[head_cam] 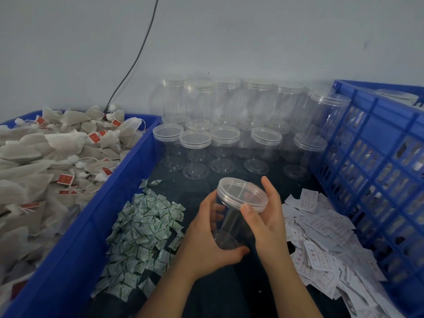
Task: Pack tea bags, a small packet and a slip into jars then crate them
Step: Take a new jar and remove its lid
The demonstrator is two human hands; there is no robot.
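An empty clear plastic jar (231, 216) is tilted between my hands above the dark table. My left hand (206, 244) grips its body from the left and below. My right hand (268, 221) holds the clear lid (243, 193) at the jar's mouth, thumb on the near rim and fingers round the far side. Tea bags (46, 161) with red tags fill the blue bin on the left. Small green-and-white packets (146, 228) lie heaped left of my hands. White paper slips (321, 237) lie heaped on the right.
Several empty lidded jars (220, 125) stand in stacked rows at the back against the grey wall. A blue slatted crate (376, 157) with filled jars stands at the right. The blue bin's wall (96, 226) borders the left. A dark cable (135, 58) hangs down the wall.
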